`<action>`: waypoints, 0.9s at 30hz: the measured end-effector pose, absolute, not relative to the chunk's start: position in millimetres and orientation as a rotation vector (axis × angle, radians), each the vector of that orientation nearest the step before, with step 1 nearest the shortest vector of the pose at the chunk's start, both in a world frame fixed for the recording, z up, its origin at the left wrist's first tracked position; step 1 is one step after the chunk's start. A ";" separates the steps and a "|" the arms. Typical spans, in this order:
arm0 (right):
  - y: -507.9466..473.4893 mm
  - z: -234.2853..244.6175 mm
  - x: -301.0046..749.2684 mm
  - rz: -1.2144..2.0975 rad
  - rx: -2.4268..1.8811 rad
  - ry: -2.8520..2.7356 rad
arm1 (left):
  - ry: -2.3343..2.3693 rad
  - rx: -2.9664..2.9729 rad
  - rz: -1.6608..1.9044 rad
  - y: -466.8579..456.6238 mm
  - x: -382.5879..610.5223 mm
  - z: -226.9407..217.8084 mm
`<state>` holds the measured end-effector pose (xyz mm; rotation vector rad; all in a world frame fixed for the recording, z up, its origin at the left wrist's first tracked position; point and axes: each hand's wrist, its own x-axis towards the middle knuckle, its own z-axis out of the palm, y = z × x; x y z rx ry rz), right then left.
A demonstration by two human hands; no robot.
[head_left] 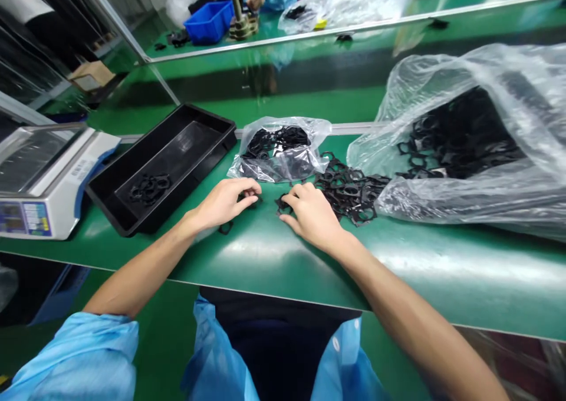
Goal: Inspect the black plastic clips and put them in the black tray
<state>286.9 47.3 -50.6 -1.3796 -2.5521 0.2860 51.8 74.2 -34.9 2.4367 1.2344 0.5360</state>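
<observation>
A pile of thin black gasket-like parts (349, 191) lies loose on the green table (283, 259). My right hand (309, 215) rests at the pile's left edge, fingers curled on one black part (283, 203). My left hand (227, 200) is just to the left, fingertips pinched on another black part (252, 199). A single loose part (225, 228) lies under my left wrist. A small clear bag of the same parts (278, 150) sits right behind both hands.
A black tray (194, 138) holding a few parts stands to the left, beside a weighing scale (42, 177). A large clear bag of parts (469, 135) fills the right. Across the table a person in blue works near a blue bin (207, 20).
</observation>
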 end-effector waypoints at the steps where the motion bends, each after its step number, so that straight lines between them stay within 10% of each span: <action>1: 46.9 -52.1 286.6 0.308 -1.379 -2.548 | 1.224 2.411 0.605 75.6 56.6 -36.2; 10: 47.0 -50.5 294.6 0.587 -1.285 -2.192 | 1.105 2.302 1.194 65.3 80.5 -72.0; 17: 40.6 -49.6 285.6 1.633 -1.145 -1.589 | 1.098 2.244 1.297 60.0 75.4 -80.6; 27: 44.5 -55.3 281.6 1.310 -1.353 -1.287 | 1.090 1.991 1.393 62.2 76.3 -76.9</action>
